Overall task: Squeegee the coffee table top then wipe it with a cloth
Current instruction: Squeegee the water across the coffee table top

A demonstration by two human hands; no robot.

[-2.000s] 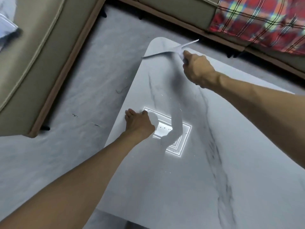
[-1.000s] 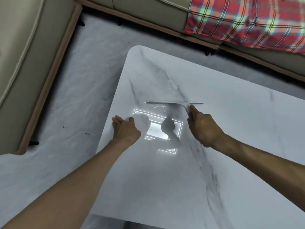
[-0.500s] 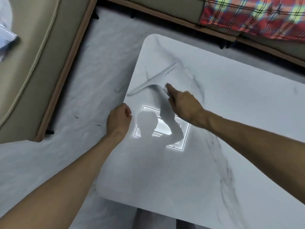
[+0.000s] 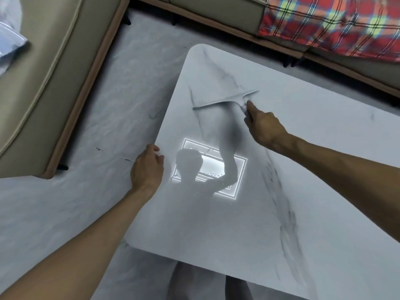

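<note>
Gripping the slim grey squeegee (image 4: 225,100) on the white marble worktop (image 4: 238,224), right hand (image 4: 263,126) fingers closed; left hand (image 4: 147,167) fingers curl loosely at the worktop edge.

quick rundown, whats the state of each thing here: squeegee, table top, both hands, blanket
squeegee: blade down on the table top, held by its handle
table top: glossy, reflecting a ceiling light, nothing else on it
right hand: closed on the squeegee handle
left hand: empty, resting at the table's left edge
plaid blanket: draped over the sofa
</note>
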